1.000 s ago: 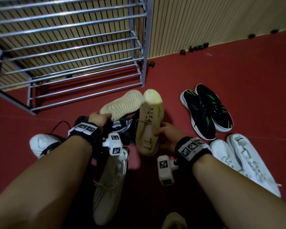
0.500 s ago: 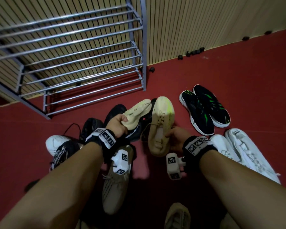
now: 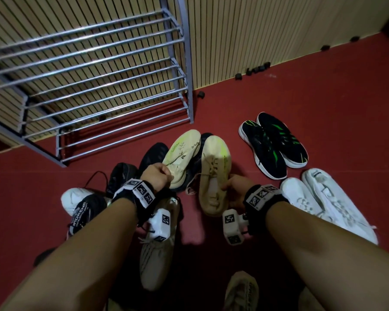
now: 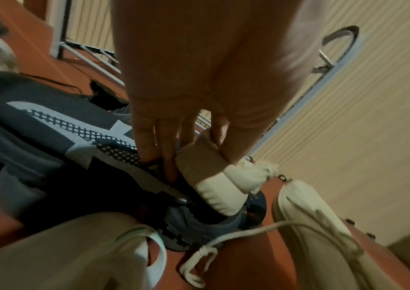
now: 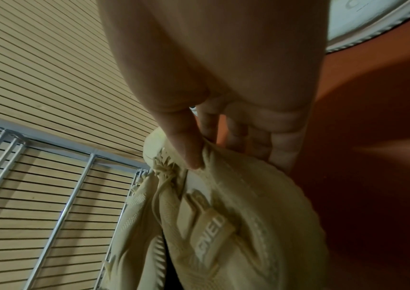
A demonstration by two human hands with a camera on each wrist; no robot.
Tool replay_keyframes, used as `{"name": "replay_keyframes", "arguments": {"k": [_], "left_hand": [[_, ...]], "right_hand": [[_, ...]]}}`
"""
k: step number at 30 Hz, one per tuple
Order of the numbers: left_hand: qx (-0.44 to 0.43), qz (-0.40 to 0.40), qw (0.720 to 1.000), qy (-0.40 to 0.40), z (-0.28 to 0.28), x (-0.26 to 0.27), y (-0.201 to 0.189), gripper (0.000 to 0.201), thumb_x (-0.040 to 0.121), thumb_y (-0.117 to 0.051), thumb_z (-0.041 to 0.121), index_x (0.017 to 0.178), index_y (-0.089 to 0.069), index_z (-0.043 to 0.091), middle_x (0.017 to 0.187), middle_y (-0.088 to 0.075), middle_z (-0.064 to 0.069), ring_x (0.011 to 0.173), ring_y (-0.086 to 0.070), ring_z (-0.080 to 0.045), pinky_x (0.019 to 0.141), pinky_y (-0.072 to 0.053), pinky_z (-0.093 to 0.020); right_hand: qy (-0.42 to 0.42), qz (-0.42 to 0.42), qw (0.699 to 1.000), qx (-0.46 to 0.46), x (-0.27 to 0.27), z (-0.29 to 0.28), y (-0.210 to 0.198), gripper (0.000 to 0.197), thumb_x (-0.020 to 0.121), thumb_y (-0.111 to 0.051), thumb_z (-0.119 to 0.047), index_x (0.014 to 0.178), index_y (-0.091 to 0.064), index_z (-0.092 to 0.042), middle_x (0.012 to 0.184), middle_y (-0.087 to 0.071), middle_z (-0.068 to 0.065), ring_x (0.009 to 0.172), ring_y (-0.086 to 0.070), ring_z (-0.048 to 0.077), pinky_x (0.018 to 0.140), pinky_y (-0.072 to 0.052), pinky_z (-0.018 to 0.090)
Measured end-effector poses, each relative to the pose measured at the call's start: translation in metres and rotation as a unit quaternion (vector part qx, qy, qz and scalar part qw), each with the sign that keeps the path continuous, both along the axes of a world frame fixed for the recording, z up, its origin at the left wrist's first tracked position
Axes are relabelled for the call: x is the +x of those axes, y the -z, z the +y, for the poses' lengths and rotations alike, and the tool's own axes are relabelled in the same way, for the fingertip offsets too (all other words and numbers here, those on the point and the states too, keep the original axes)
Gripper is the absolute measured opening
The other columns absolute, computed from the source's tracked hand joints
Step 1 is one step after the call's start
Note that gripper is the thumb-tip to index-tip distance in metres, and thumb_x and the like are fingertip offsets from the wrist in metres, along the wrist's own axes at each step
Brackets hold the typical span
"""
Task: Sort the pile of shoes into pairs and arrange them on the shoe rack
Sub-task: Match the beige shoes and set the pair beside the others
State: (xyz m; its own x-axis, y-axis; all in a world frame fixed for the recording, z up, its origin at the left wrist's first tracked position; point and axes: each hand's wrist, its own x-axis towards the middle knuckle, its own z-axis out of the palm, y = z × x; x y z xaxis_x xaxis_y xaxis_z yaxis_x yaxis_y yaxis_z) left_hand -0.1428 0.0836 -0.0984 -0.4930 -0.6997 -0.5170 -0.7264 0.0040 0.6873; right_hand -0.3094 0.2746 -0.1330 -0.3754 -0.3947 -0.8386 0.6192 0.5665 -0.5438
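Big grey metal shoe rack stands on the red floor against the slatted wall, nothing on its bars. Right of the pile sit a white pair and, nearer the wall, a black-and-green pair, each side by side. The left hand pinches one cream sneaker by the heel; the right hand grips its match by the collar, both just in front of the rack.

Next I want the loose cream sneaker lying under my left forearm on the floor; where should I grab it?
Judging by its pose, the cream sneaker lies upright, toe toward you, collar away. Reach down from above and pinch the collar rim near the heel; it is open, though the left hand's wrist camera partly hides it.
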Motion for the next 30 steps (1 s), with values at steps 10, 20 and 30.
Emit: {"name": "replay_keyframes", "arguments": {"k": [10, 20, 30], "left_hand": [[0.053, -0.088, 0.994, 0.042, 0.005, -0.003, -0.006, 0.068, 0.064, -0.079, 0.002, 0.128, -0.055, 0.013, 0.110, -0.067, -0.008, 0.099, -0.064, -0.028, 0.087, -0.056, -0.040], [0.140, 0.010, 0.990, -0.018, 0.005, 0.000, -0.002, 0.036, 0.080, -0.070, 0.001, 0.116, -0.067, 0.000, 0.106, -0.071, -0.017, 0.099, -0.067, -0.033, 0.091, -0.054, -0.041], [0.155, 0.059, 0.986, -0.028, 0.036, 0.007, -0.053, 0.023, 0.086, -0.069, 0.005, 0.106, -0.065, -0.008, 0.074, -0.064, -0.017, 0.050, -0.054, -0.024, 0.051, -0.046, -0.030]], "right_hand": [[-0.017, -0.006, 1.000, -0.010, 0.005, -0.008, -0.007, 0.044, 0.076, -0.050, 0.002, 0.112, -0.064, -0.020, 0.117, -0.064, 0.015, 0.113, -0.058, 0.039, 0.097, -0.045, 0.057], [-0.006, 0.051, 0.998, -0.034, 0.007, -0.012, -0.014, 0.027, 0.084, -0.063, 0.001, 0.111, -0.061, -0.004, 0.109, -0.065, 0.019, 0.099, -0.062, 0.036, 0.079, -0.053, 0.046], [-0.058, 0.141, 0.987, -0.047, 0.005, 0.009, -0.068, 0.017, 0.085, -0.060, -0.003, 0.072, -0.056, -0.015, 0.074, -0.056, 0.008, 0.068, -0.056, 0.022, 0.068, -0.050, 0.036]]}}
